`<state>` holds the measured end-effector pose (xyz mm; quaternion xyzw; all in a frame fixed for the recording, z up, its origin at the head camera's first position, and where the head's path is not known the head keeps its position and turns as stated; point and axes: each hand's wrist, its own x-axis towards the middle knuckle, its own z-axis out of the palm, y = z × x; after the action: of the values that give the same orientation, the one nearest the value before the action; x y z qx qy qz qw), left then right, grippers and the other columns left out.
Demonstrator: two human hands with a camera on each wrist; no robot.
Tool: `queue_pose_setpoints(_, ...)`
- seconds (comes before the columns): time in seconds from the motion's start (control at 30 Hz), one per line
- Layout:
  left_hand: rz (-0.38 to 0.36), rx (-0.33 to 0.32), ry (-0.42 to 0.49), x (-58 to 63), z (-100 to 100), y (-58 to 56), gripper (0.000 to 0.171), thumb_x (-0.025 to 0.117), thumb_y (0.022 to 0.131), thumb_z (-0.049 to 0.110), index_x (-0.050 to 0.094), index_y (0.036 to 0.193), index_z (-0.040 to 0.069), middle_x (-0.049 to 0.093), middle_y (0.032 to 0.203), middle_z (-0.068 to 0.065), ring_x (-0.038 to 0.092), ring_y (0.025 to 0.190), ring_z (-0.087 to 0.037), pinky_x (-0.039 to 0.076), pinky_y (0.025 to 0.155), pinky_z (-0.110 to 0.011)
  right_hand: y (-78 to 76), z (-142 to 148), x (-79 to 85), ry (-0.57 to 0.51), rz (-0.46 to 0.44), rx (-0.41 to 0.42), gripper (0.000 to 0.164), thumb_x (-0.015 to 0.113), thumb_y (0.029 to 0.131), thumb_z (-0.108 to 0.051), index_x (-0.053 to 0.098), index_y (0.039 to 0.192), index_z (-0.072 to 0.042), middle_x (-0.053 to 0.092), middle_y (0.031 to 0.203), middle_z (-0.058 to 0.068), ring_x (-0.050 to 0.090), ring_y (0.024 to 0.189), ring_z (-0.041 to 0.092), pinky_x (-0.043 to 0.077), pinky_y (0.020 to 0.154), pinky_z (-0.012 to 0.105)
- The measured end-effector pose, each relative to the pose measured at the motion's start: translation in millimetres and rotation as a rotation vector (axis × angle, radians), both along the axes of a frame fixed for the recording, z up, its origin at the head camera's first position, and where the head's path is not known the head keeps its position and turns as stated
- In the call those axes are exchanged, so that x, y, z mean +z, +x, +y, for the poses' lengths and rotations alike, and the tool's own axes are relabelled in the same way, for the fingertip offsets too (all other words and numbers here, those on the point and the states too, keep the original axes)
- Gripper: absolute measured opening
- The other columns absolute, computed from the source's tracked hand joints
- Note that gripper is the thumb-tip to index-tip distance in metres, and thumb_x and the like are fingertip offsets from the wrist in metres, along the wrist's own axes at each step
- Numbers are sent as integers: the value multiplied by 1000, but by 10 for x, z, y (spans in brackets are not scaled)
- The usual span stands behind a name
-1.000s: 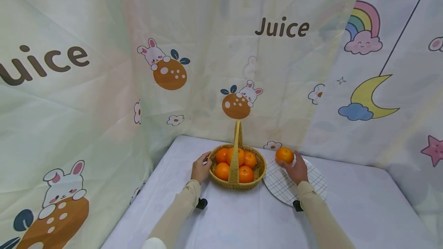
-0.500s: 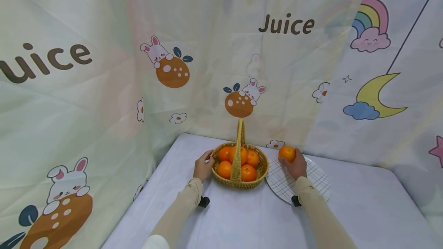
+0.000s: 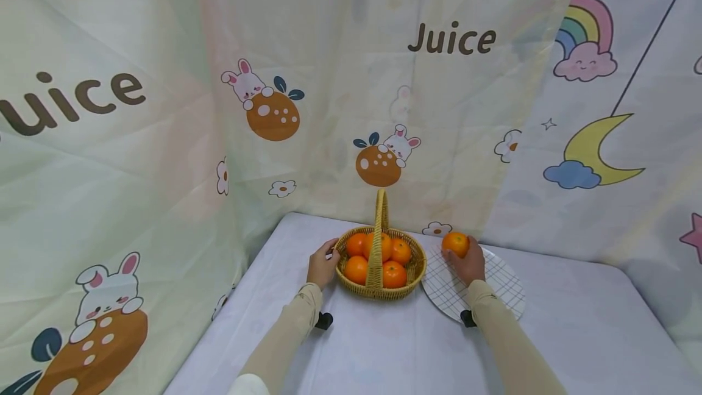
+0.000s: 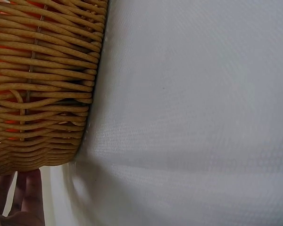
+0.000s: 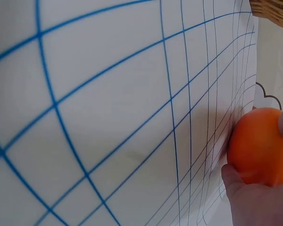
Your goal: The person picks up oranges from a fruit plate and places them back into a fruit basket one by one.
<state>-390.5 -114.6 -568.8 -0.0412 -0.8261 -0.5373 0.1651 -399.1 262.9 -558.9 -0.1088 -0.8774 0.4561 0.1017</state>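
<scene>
My left hand (image 3: pixel 322 266) holds the left rim of a wicker basket (image 3: pixel 374 291) with an upright handle. Several oranges (image 3: pixel 356 269) sit inside. The basket's woven side (image 4: pixel 42 89) fills the upper left of the left wrist view, and the left fingers (image 4: pixel 32 195) show below it. At the far side of a round white plate (image 3: pixel 446 294) with blue grid lines, my right hand (image 3: pixel 470 264) grips one orange (image 3: pixel 454 244). In the right wrist view, thumb and fingers lie around that orange (image 5: pixel 258 143), low against the plate (image 5: pixel 127 113); whether it touches cannot be told.
A white cloth covers the table (image 3: pixel 395 346). The basket stands just left of the plate. Behind and on both sides hang printed curtains (image 3: pixel 323 90), close to the table's back edge.
The hands, basket and plate keep nearly the same places. The right hand's hold on the orange has settled slightly further around it. The head view has shifted a little.
</scene>
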Motion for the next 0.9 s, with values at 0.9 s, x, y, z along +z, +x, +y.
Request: queue_pose_setpoints(0.9, 7, 14, -12, -7, 1, -4, 36, 56, 95, 8, 62, 131, 7, 66, 121, -9, 63, 105, -24, 54, 92, -40, 153, -131, 178, 6, 122, 71, 73, 62, 96, -21, 20, 151, 2, 33, 147, 27, 38, 128, 42, 33, 110, 57)
